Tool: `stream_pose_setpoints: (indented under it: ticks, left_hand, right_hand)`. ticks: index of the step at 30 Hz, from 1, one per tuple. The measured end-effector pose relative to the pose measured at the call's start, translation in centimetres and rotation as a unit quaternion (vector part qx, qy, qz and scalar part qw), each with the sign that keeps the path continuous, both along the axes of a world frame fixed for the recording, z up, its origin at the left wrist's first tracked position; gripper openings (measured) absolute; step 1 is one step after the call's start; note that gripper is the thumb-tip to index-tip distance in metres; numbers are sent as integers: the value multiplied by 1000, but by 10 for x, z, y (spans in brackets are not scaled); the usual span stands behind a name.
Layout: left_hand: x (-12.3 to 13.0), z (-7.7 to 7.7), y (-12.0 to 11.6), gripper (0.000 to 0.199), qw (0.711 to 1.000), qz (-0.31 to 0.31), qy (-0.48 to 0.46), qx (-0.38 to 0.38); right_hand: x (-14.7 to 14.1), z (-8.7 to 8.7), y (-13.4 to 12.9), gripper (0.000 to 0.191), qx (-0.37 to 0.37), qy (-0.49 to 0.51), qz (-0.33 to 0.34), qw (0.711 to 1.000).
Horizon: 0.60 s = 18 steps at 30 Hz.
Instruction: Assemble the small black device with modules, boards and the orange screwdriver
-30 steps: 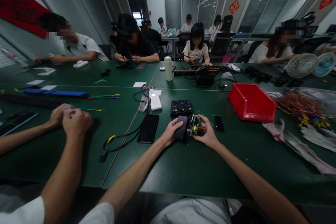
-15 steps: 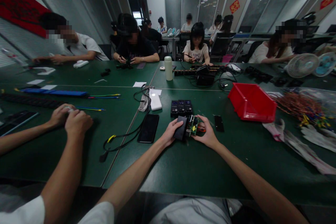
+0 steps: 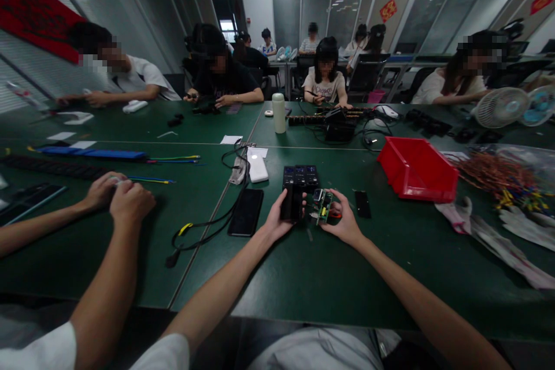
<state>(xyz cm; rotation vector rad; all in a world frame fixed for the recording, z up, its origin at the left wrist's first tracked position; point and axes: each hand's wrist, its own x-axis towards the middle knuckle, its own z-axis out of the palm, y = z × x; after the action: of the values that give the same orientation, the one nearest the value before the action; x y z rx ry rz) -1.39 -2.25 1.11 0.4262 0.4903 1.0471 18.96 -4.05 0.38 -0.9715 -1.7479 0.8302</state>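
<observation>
My left hand (image 3: 278,217) is closed round a black plastic housing (image 3: 293,203), held just above the green table. Close to its right, my right hand (image 3: 344,221) grips a green circuit board (image 3: 323,207) by its right side. Small components stand on the board, and a bit of orange-red wire (image 3: 335,214) shows by my right fingers. A small gap separates housing and board. Right behind them lie several black modules (image 3: 300,174) set side by side. A flat black plate (image 3: 362,204) rests to the right of my right hand.
A red bin (image 3: 416,176) stands at the right, near bundled wires (image 3: 498,173) and gloves (image 3: 485,234). Left of me lie a black phone (image 3: 245,213), a cable (image 3: 203,225) and a white power bank (image 3: 258,167). A co-worker's hands (image 3: 125,196) work at far left.
The housing and the circuit board have come apart. My left hand has turned the housing more upright and drawn it slightly left, while my right hand keeps the board nearly in place.
</observation>
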Motion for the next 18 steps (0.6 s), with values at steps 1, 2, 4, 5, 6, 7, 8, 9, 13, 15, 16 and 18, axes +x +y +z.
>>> stream_pose_setpoints:
  ticks: [1, 2, 4, 5, 6, 7, 8, 9, 13, 15, 16, 18]
  left_hand:
    - [-1, 1, 1, 42, 1000, -6, -21, -5]
    - [-3, 1, 1, 43, 999, -13, -37, -10]
    - [-4, 0, 2, 44, 998, -28, -51, -20]
    - [-4, -2, 3, 45, 998, -32, -51, -25]
    - [-4, -3, 4, 46, 998, -34, -46, -28]
    - [-4, -5, 4, 47, 998, -35, -38, -31]
    - [-3, -7, 5, 47, 999, -33, -28, -33]
    - [-2, -9, 5, 48, 999, -32, -18, -35]
    - [1, -13, 5, 47, 999, -35, 1, -36]
    - [2, -13, 5, 46, 999, -40, 1, -34]
    - [3, -13, 5, 45, 999, -41, 0, -34]
    - [3, -14, 5, 45, 999, -41, -1, -34]
  right_hand:
    - [0, 0, 0, 86, -3, 7, 0, 1000]
    - [-1, 1, 0, 86, -6, 15, -1, 1000]
    - [-1, 1, -1, 86, -11, 25, 0, 1000]
    - [-1, 2, -1, 87, -12, 27, 2, 1000]
    - [-1, 2, -1, 87, -13, 27, 5, 1000]
    - [-1, 2, -1, 87, -12, 25, 6, 1000]
    - [-1, 3, -1, 87, -9, 22, 5, 1000]
    - [-1, 3, -1, 87, -7, 19, 5, 1000]
    - [-1, 2, -1, 86, 1, 14, 5, 1000]
    - [-1, 2, -1, 86, 3, 10, 5, 1000]
    - [-1, 2, -1, 86, 3, 8, 5, 1000]
    - [-1, 3, -1, 85, 4, 1, 10, 1000]
